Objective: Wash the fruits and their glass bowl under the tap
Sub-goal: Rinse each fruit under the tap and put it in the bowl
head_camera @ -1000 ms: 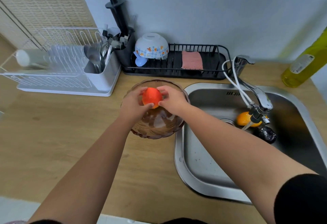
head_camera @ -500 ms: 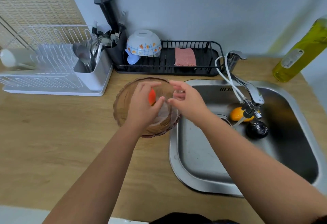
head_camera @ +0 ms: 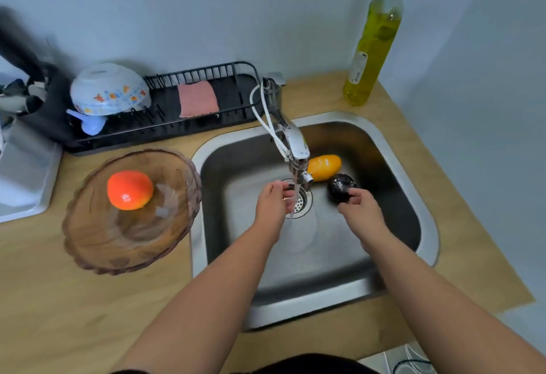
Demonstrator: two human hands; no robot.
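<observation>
**Dark fruit next up under the running tap**

Water is streaming from the tap straight down onto the drain, and both hands are in the sink. The right hand has its fingertips on the dark fruit, just right of the tap's stream, and they look curled onto its near side. The left hand sits just left of the stream, fingers loosely bent, gripping nothing. Behind the tap's nozzle lies the yellow-orange fruit, touching or nearly touching the dark one. Well left of the tap, on the desk, the glass bowl holds the red-orange fruit.

By my read, the job here is lifting the dark fruit into the stream. The skin looks wet and glossy, so a full wrap of the fingers beats a fingertip pinch, with the left hand cupping below while the fruit is turned.

Room to move: the basin is open in front of the tap, while the nozzle hangs low over the drain, so come in under it. The bowl's rim overhangs the sink's left edge, one to mind with an elbow. Behind the tap, the black rack and the soap bottle stand out of the way.
</observation>
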